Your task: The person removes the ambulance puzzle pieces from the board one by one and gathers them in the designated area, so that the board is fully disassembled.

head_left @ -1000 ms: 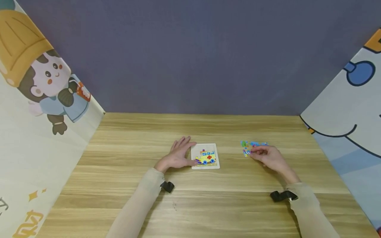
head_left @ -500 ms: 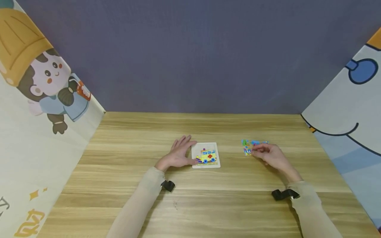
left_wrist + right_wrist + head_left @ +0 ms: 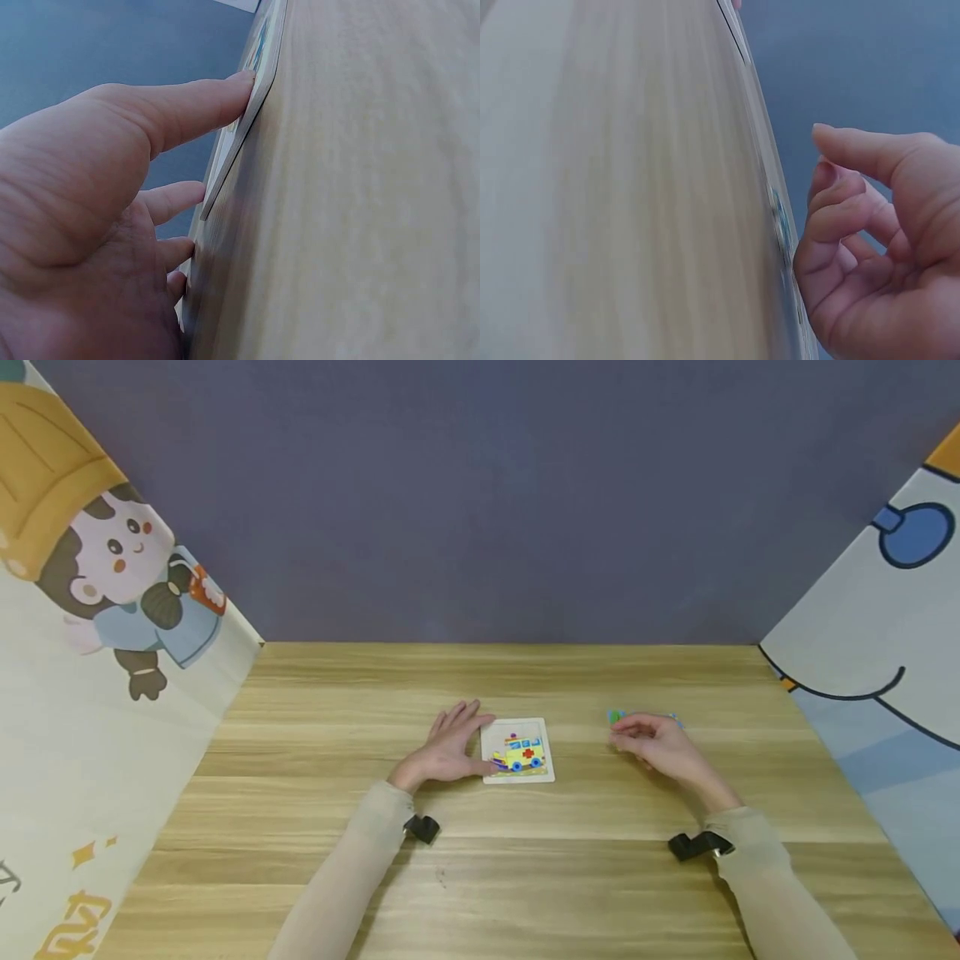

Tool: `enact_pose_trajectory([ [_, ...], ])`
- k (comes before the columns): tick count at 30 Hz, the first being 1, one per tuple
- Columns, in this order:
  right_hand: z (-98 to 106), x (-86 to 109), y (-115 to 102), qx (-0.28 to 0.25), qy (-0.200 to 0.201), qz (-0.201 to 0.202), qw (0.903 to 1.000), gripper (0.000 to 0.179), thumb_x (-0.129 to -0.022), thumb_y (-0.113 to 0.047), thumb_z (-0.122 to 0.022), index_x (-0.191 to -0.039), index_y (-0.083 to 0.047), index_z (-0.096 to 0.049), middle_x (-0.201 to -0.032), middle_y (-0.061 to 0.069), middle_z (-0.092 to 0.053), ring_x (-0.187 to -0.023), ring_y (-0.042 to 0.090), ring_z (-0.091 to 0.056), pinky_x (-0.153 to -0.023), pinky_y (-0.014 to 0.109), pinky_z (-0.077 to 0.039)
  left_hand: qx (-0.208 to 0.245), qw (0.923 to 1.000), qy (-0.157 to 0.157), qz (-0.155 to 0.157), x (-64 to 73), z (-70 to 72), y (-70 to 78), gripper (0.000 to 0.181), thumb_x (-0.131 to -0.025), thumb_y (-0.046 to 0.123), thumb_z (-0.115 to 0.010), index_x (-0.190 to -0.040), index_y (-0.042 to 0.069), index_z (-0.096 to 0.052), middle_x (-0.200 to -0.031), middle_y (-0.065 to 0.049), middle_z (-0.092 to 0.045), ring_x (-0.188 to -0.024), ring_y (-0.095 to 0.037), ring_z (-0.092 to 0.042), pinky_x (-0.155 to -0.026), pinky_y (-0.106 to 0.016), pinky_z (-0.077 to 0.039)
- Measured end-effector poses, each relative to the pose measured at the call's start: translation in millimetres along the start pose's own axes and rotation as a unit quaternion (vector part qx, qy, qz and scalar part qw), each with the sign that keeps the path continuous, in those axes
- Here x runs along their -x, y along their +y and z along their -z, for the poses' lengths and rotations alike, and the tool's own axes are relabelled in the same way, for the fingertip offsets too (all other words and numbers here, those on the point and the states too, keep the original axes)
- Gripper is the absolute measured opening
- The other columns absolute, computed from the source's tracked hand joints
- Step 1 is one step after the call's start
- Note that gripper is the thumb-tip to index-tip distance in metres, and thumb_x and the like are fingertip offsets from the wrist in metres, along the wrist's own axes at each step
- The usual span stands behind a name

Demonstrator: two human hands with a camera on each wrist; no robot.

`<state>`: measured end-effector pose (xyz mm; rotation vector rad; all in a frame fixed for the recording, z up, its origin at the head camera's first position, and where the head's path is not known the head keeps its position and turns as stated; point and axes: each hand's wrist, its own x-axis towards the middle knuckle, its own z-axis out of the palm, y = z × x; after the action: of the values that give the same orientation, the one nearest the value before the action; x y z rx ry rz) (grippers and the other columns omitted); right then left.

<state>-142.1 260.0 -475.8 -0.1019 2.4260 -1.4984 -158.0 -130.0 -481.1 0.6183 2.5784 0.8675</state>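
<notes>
My left hand (image 3: 447,752) steadies a square puzzle board (image 3: 551,774) with a pale rim and a yellow ambulance picture inside. Its thumb presses on the board's left edge; the left wrist view shows the thumb tip (image 3: 238,90) on the rim and the other fingers along the side. To the right, my right hand (image 3: 660,747) is over several loose puzzle pieces (image 3: 616,716), thumb and forefinger brought close together, the other fingers curled. In the right wrist view, pieces (image 3: 781,221) lie flat below the fingers. Whether a piece is between its fingertips I cannot tell.
The boards sits on a wood-grain table (image 3: 480,877). Behind it rises a dark blue-grey wall (image 3: 510,502). Side panels with cartoon prints stand left (image 3: 142,602) and right (image 3: 832,668). Both wrists wear black straps.
My right hand has moved slightly left and now overlaps the spot where a colourful front piece showed; that piece is out of sight. My left hand and the board stay put.
</notes>
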Motion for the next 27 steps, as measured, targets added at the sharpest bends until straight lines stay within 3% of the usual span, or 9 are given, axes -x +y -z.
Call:
enact_pose_trajectory([
  [7,-21,-5.1,-14,0.008,-0.018,0.008,0.9998,0.04,-0.1,-0.024,-0.075,-0.131,0.002,-0.068,-0.111,0.02,-0.072,-0.056,0.009,-0.047,-0.05,0.026,-0.043,-0.006,1.0,-0.002,-0.004,1.6,1.5,3.0,0.091,-0.09,0.043,-0.081,-0.166,0.016,-0.038,-0.181,-0.015,-0.009,-0.168,-0.035,0.0,-0.135,-0.059,0.008],
  [19,-62,-25.6,-34,0.006,-0.059,0.022,0.998,0.034,-0.101,-0.025,-0.075,-0.127,-0.003,-0.071,-0.106,0.015,-0.074,-0.062,0.015,-0.055,-0.052,0.027,-0.049,-0.008,1.0,0.003,-0.002,1.6,-0.2,3.0,0.092,-0.089,0.042,-0.081,-0.165,0.013,-0.039,-0.18,-0.017,-0.01,-0.168,-0.037,-0.001,-0.134,-0.06,0.007],
  [27,-93,-35.1,-52,0.022,-0.066,0.048,0.9964,0.03,-0.101,-0.021,-0.074,-0.124,-0.001,-0.074,-0.11,0.015,-0.076,-0.075,0.016,-0.066,-0.063,0.028,-0.058,0.0,1.0,0.007,0.005,-0.7,-3.4,1.5,0.092,-0.089,0.043,-0.081,-0.165,0.014,-0.038,-0.18,-0.016,-0.009,-0.168,-0.035,0.001,-0.134,-0.059,0.01],
])
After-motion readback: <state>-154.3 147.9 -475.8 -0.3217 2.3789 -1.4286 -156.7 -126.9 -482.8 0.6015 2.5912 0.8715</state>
